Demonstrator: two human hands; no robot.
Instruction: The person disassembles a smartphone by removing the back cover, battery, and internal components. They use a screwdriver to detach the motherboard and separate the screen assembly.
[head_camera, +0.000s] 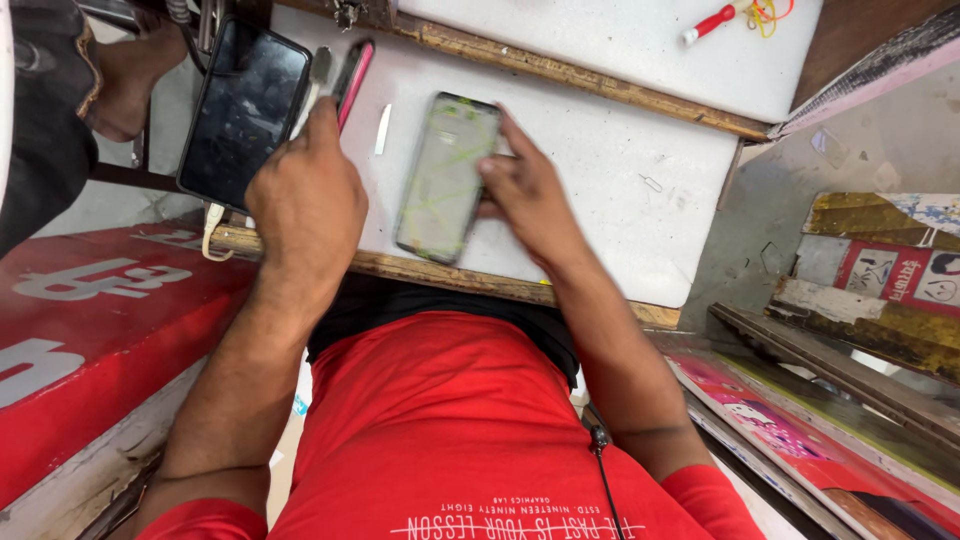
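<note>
Phone panel (447, 177) lies flat on the white table (620, 170), with your right hand (530, 195) fingers spread on its right edge, pinning but not gripping. It looks thin, slick and crackable, so hold the long edges. Your left hand (305, 195) is curled round a pink-handled tool (352, 80). Beyond it sits a dark phone (243, 110); farther left, a red signboard (90, 330) with white lettering.

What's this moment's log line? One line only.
left hand: touching pink tool | right hand: on greenish phone | surface: white worktop
</note>
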